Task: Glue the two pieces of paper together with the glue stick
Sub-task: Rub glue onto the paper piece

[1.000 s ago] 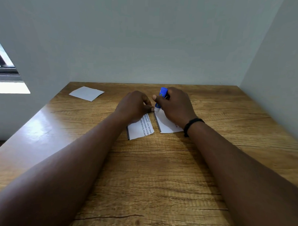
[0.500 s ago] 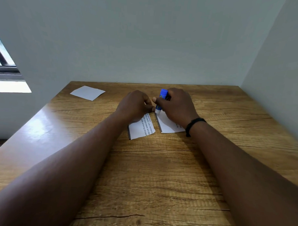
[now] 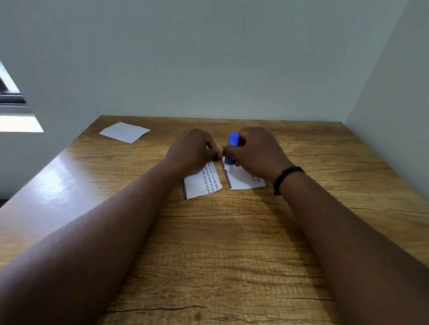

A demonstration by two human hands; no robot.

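- Gripping the blue glue stick [image 3: 232, 148] in my right hand [image 3: 256, 151], fingers curled round it, I hold it nearly upright with its white tip on the left edge of the right paper piece [image 3: 244, 180].
- My left hand [image 3: 192, 150] rests curled on the printed paper piece [image 3: 203, 183]; I cannot tell whether it pinches it.
- Both pieces lie side by side on the wooden table [image 3: 230, 248].
- A blank sheet [image 3: 124, 132] lies far left.
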